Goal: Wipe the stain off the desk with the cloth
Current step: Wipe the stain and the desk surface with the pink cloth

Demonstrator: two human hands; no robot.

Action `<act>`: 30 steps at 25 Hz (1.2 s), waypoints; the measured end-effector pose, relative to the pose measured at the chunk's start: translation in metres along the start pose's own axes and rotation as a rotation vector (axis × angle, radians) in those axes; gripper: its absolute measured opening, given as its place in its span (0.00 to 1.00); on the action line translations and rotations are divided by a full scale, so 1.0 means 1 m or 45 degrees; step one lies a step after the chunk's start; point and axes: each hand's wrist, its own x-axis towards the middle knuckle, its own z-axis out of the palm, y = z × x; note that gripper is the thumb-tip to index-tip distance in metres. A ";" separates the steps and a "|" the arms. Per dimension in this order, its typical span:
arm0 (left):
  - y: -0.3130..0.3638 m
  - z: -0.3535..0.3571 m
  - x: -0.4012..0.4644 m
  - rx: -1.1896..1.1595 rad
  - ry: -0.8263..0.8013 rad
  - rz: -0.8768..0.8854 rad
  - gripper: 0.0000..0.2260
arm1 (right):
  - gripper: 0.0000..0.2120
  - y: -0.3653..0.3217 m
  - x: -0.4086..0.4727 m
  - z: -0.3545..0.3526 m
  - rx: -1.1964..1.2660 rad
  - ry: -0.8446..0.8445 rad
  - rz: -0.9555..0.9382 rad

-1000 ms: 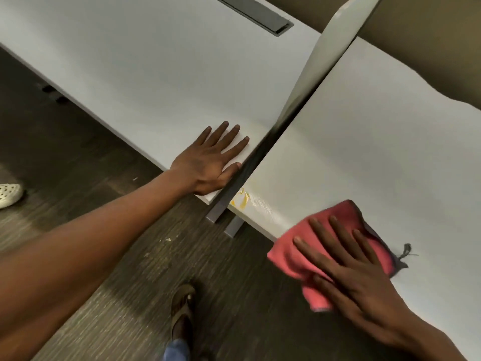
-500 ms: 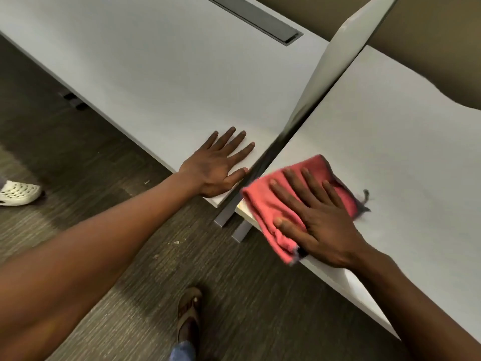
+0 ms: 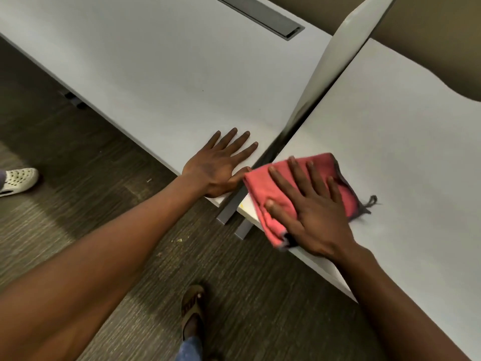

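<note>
The right hand (image 3: 309,214) lies flat on the pink cloth (image 3: 263,186), palm down, fingers spread and pointing up and to the left toward the divider panel (image 3: 335,63). Its grip is not closed round anything — the open hand simply presses the folded cloth against the white surface (image 3: 390,121) at that surface's near left corner. The cloth's lower fold hangs a little past the front edge, and a dark thread (image 3: 371,201) trails from its right corner. Just left of the cloth, at the very corner, a small sliver of yellow stain (image 3: 241,205) shows; the rest of that spot is under the cloth.

The left arm reaches out straight from the lower left, and the left hand (image 3: 221,165) rests palm down on the neighbouring surface (image 3: 156,61) — fingers extended and slightly fanned, holding nothing, thumb close by the cloth's edge beside the divider's base.

Below, on the dark floor (image 3: 78,204), a sandalled foot (image 3: 192,308) stands between the two arms, and a white perforated shoe (image 3: 19,178) shows at the far left edge.
</note>
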 end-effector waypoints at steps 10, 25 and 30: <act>-0.004 0.007 0.000 -0.007 0.033 -0.013 0.30 | 0.32 0.039 -0.086 0.009 0.024 0.018 0.050; -0.002 0.009 0.000 -0.019 0.077 -0.032 0.30 | 0.31 0.029 -0.049 0.007 0.115 0.014 0.111; -0.002 0.007 -0.003 -0.106 0.227 -0.097 0.31 | 0.30 -0.013 0.029 0.004 0.038 0.083 0.248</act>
